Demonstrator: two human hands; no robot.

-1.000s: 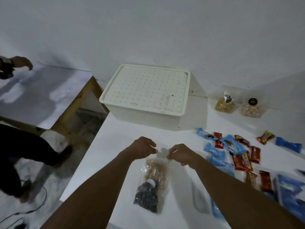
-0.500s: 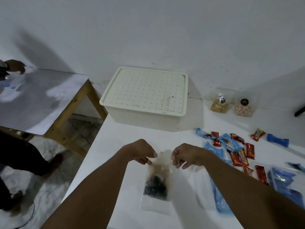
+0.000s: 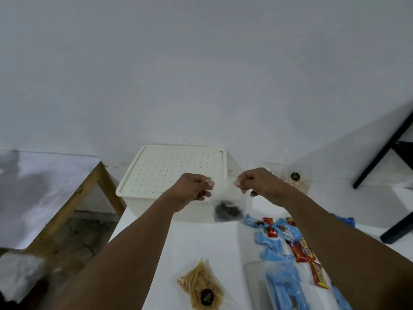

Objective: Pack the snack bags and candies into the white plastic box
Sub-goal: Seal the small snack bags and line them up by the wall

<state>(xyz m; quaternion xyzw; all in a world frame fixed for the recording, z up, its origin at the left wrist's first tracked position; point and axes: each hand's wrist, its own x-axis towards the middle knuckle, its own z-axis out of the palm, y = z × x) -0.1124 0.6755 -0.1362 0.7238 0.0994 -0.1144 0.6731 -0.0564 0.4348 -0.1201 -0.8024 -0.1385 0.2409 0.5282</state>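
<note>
Stick snack bag [image 3: 196, 285]: clear pouch of yellow sticks with a dark round label, flat on the white table [image 3: 201, 240], well below the left hand.
Blue packets [image 3: 283, 285]: bundled in a clear wrapper beside the right forearm.
Loose candies [image 3: 279, 233]: blue and red wrappers scattered below the right hand.
Left hand [image 3: 194, 186]: raised, fingers curled, pinching one top corner of the clear bag.
Right hand [image 3: 254, 181]: level with the left, pinching the opposite corner.
Clear bag [image 3: 228, 212]: hangs between both hands, off the table, with dark contents at its bottom.
White plastic box [image 3: 174, 173]: just beyond the hands, perforated lid on.
Labelled pouch [image 3: 295, 182]: pale snacks, behind the right wrist.
</note>
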